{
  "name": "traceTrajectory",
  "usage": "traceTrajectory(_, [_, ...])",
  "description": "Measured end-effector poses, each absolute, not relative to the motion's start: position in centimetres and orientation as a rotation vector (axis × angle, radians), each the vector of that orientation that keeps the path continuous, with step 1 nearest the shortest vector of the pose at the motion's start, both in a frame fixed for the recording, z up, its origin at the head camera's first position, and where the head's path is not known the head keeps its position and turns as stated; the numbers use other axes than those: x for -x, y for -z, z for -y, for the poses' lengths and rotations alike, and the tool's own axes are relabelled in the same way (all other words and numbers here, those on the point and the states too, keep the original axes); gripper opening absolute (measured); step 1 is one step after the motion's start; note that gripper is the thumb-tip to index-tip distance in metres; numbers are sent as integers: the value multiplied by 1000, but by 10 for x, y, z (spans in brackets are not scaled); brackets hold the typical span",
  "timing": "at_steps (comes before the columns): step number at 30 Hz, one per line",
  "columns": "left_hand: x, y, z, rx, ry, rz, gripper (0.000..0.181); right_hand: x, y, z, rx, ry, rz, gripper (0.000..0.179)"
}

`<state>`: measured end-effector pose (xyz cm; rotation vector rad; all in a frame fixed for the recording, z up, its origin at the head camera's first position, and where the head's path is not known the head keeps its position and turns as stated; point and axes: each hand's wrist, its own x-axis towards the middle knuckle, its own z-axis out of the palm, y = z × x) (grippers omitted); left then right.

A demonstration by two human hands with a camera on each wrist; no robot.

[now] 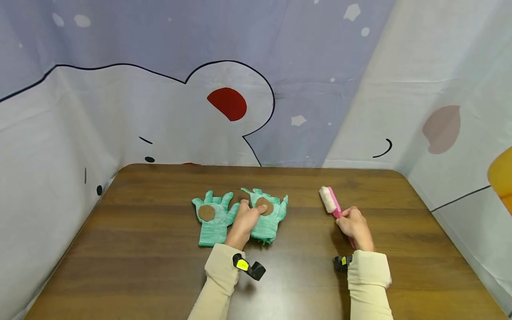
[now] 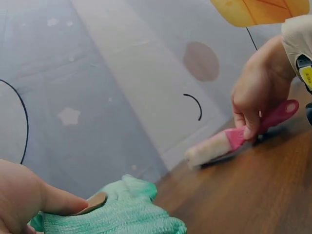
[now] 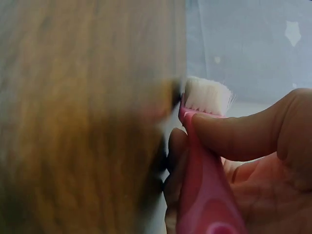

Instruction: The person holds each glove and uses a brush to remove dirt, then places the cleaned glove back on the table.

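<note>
My left hand (image 1: 246,218) pinches the right-hand one of two green knit gloves, its thumb lying on a round brown patch (image 1: 265,206). That glove (image 1: 266,227) shows a frayed cuff, and in the left wrist view the thumb presses the brown patch on the bunched green fabric (image 2: 122,214). The other green glove (image 1: 213,231) lies flat just left of my hand, with a similar brown patch (image 1: 206,213). My right hand (image 1: 356,226) grips a pink-handled brush (image 1: 336,208) by its handle near the head. Its white bristles (image 3: 207,95) show beyond the thumb in the right wrist view.
A brown wood-grain table (image 1: 160,275) is under everything. Behind it and at both sides hangs a printed cloth (image 1: 160,115). Each wrist wears a black camera strap (image 1: 249,266). A yellow-orange shape (image 1: 502,178) appears at the right edge of the head view.
</note>
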<state>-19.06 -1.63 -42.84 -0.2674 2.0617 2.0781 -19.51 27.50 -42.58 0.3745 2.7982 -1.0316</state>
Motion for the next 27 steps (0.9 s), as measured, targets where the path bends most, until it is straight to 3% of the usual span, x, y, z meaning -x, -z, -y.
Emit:
traceTrajectory(3, [190,427,18,274,-2140,-2047,74,193,423,-272,-331,1138,-2744,25])
traceTrajectory(8, [188,425,19,215,-2198,-2029,19,185,404,-261,-263,1552,-2504,24])
traceTrajectory(17, [187,410,16,123,-2437,-1740,34,170,354,-220,-125,2210,-2091,19])
traceTrajectory(22, [182,401,15,85,-2571,-1541,16,159,343,-195,-136,2358,-2064,22])
traceTrajectory(27, [158,396,11,150,-2709,-1499,18,146,336,-170,-50,2300,-2132,33])
